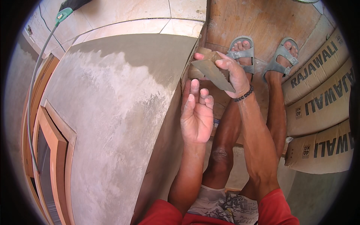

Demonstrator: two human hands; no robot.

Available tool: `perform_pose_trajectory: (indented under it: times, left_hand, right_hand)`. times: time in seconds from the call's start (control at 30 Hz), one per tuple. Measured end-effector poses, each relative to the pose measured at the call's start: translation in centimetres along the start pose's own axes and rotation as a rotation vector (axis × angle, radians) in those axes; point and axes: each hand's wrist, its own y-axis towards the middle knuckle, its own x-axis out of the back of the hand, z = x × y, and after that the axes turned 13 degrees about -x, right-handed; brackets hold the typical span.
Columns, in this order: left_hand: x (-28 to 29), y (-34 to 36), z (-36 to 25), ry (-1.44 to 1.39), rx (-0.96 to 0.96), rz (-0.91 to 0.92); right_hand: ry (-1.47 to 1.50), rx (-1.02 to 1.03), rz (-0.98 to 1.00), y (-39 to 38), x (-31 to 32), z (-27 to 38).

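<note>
Bulging brown sacks (318, 120) lie right, mottled plaster (112, 97) left; right hand (233, 73) grips flat tool (214, 75), left hand (197, 122) half-curled, fingers apart.

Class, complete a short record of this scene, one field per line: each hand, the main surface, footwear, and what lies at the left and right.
Right hand: closed around a flat, grey-brown, board-like tool
Left hand: open, palm toward the camera, holding nothing, near the tool
Main surface: grey plastered surface, darker along the edge beside pale rectangular tiles
Footwear: grey strapped sandals
Far left: brown wooden frame
Far right: three brown printed sacks, lying together
</note>
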Motion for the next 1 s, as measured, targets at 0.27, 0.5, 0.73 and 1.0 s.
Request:
perform_pose_trajectory:
  times: [0.27,0.5,0.73,1.0]
  left_hand:
    - [0.0,0.0,0.2,0.015,-0.01,0.005]
    - [0.3,0.0,0.1,0.024,-0.014,0.014]
    - [1.4,-0.1,0.1,0.074,0.003,0.044]
    - [2.1,0.1,1.7,0.561,-0.034,-0.225]
  right_hand:
    - [-0.05,-0.043,0.038,0.0,0.7,0.0]
    - [-0.048,-0.043,0.043,0.0,0.6,0.1]
    - [-0.07,-0.038,0.037,0.1,0.8,0.0]
    - [-0.101,-0.028,0.021,0.1,0.7,-0.1]
